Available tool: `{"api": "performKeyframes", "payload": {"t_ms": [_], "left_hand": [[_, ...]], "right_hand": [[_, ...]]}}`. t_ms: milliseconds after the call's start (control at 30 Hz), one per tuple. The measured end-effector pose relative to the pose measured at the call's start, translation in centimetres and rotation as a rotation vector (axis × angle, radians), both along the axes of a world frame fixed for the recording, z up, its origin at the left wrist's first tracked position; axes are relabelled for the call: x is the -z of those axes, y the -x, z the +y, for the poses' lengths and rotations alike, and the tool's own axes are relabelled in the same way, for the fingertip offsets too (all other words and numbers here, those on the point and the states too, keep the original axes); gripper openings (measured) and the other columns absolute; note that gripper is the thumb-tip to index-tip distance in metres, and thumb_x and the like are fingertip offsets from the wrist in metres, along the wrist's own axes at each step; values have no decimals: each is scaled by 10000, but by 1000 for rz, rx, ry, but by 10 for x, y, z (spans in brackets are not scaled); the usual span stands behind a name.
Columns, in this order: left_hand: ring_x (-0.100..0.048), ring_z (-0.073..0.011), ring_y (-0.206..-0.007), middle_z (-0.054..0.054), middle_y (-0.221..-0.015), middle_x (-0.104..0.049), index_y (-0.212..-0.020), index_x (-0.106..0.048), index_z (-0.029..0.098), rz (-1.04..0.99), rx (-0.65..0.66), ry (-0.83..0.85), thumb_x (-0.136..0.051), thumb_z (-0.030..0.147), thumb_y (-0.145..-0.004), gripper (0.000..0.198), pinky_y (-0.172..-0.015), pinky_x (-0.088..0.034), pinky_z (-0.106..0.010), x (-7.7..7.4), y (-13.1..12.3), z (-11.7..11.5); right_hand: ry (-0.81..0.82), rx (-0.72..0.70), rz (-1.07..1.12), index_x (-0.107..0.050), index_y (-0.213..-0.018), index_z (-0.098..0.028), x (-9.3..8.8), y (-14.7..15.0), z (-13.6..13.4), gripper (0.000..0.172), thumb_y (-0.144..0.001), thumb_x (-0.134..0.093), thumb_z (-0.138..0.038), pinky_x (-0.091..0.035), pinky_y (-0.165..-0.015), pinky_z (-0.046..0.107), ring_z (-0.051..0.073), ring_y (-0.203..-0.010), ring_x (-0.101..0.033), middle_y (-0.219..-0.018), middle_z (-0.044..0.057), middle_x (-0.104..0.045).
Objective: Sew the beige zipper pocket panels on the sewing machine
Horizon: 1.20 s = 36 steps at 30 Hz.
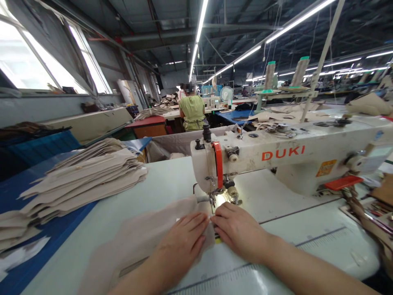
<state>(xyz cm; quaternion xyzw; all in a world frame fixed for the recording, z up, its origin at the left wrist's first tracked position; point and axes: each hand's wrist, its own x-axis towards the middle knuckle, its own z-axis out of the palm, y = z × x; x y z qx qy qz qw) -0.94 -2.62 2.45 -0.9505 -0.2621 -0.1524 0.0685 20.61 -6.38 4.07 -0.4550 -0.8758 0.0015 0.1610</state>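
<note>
Left hand (pixel 188 235) flat on pale fabric (pixel 147 229), right hand (pixel 235 225) just beside it, fingers bent down near the presser foot; its grip is unclear. White DUKI sewing machine (pixel 245 151) stands toward the bench's (pixel 167 174) right edge. Ruler scale (pixel 221 278) along the near edge. Stacked fabric pieces (pixel 89 178) overlap the left edge. Beyond the far edge: person in yellow-green top (pixel 192 110), back turned.

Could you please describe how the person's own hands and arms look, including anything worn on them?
The left hand and right hand are ungloved, with no ring visible. The left forearm and right forearm are bare as far as the picture shows: no sleeve, watch or bracelet.
</note>
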Motion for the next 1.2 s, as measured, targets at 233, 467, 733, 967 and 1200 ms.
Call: {"api": "performKeyframes", "payload": {"t_ms": [233, 467, 733, 967, 1200], "left_hand": [[-643, -237, -1144, -126, -1247, -685, -1276, -618, 137, -27, 21, 13, -432, 192, -953, 377, -974, -539, -408, -1, -15, 15], [-625, -223, -1164, -112, -1255, -680, -1288, -611, 149, -57, 32, 38, -392, 192, -972, 387, -1014, -515, -403, 2, -22, 26], [-619, -224, -1181, -87, -1281, -670, -1270, -631, 191, -70, 40, 73, -402, 233, -985, 368, -1021, -517, -394, 4, -22, 31], [-615, -233, -1183, -103, -1283, -665, -1285, -621, 179, -113, 50, 90, -375, 244, -1001, 382, -1029, -510, -412, 6, -22, 31], [-621, -244, -1173, -117, -1272, -670, -1265, -628, 152, -63, 38, 67, -372, 233, -995, 380, -999, -532, -431, 3, -23, 29]], "right_hand": [[-23, 54, -14, -685, -999, -136, -2, -9, 7, 130, -951, -569, -170, -469, -916, 349, 232, -973, -567, -979, 87, -658], [-23, 88, -36, -686, -1028, -137, -2, -11, 12, 164, -971, -545, -198, -463, -901, 345, 230, -954, -562, -978, 89, -647], [-19, 109, -53, -688, -1000, -136, -2, -9, 14, 161, -975, -543, -203, -451, -879, 345, 231, -920, -556, -951, 82, -647], [-16, 110, -46, -688, -1001, -129, 0, -9, 14, 152, -970, -551, -186, -452, -851, 344, 224, -895, -550, -962, 94, -643], [-31, 103, -36, -692, -997, -137, 0, -10, 12, 141, -958, -559, -169, -453, -849, 350, 236, -912, -549, -955, 80, -649]]}}
